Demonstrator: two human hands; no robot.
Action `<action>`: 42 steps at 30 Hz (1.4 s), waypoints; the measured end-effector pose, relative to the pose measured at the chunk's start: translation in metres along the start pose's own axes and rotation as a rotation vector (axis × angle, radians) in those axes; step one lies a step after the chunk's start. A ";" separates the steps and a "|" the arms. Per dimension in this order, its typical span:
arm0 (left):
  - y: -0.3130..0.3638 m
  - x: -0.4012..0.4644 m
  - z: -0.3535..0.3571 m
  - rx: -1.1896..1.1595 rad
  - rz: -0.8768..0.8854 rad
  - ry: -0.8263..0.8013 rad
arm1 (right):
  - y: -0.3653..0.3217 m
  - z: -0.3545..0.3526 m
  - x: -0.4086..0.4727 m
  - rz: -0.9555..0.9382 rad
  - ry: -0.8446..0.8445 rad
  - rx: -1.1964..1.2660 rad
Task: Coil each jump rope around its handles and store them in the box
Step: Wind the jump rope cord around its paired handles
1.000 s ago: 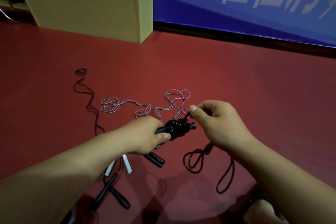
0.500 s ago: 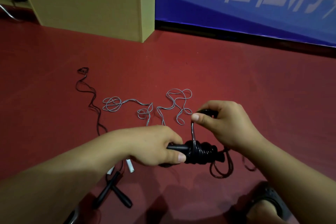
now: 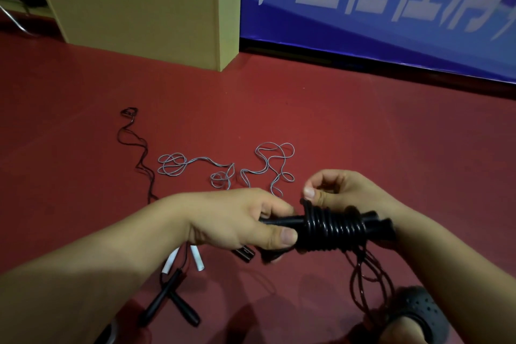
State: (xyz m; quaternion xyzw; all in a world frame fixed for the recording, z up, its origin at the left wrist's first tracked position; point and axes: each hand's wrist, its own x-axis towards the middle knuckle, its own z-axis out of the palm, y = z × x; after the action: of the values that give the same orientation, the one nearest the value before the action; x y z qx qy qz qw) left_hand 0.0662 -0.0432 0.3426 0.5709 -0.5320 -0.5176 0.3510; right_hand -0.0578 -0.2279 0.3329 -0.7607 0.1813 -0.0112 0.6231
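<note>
Left hand [image 3: 237, 220] fingers closed round black handles [image 3: 282, 222], held above red floor [image 3: 363, 134]. Right hand [image 3: 343, 193] pinches black cord at coil [image 3: 332, 227]. Cord thin, limp, springy: likely unwinds unless tensioned; grip bare handle ends. Grey rope [image 3: 223, 169] loose on floor beyond.

A pair of black handles [image 3: 282, 223] is gripped by the left hand [image 3: 240, 220]. Black rope [image 3: 332, 227] is coiled around them, its strand pinched by the right hand [image 3: 343, 193].

black rope [image 3: 332, 227]: glossy plastic | floor [image 3: 363, 126]: matt red | handles [image 3: 282, 221]: matt
</note>
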 end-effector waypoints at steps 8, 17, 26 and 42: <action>-0.002 0.009 -0.003 -0.307 0.102 0.433 | -0.007 0.017 -0.003 0.030 -0.005 -0.040; -0.013 0.016 -0.010 -0.259 0.020 0.796 | -0.009 0.030 -0.003 0.025 -0.064 -0.119; -0.016 0.019 -0.013 -0.157 -0.040 0.952 | -0.005 0.029 0.002 0.125 0.085 -0.137; -0.025 0.016 -0.019 -0.040 -0.087 1.020 | -0.009 0.025 -0.002 -0.015 0.212 -0.570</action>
State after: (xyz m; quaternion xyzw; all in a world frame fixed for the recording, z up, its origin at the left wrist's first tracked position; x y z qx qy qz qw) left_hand 0.0892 -0.0573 0.3193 0.7656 -0.2588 -0.1976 0.5549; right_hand -0.0515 -0.2025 0.3359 -0.9009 0.2355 -0.0440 0.3620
